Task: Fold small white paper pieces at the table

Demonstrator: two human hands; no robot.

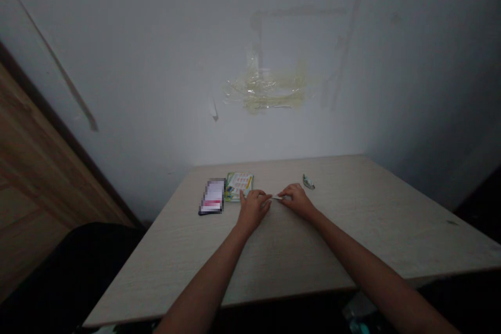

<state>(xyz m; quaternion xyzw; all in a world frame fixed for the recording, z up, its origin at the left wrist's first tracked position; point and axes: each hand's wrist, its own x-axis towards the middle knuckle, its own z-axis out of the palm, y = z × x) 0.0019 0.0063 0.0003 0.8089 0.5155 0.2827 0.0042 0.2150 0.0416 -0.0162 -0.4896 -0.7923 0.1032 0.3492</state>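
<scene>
Between my two hands, just above or on the tabletop, is a small thin whitish piece (276, 197), too small to name. My left hand (253, 209) pinches its left end with thumb and forefinger. At its right end, my right hand (297, 200) pinches it too. A green and white printed packet (239, 183) lies right behind my left hand, partly covered by the fingers. Beyond my right hand lies a small crumpled green and white wrapper (308, 182), apart from the fingers.
A phone (213, 195) with a blurred screen lies left of the packet on the pale wooden table (289, 266). Behind the table stands a wall (156, 88) with peeling clear tape (270, 91). A dark shape (78, 266) is at the lower left.
</scene>
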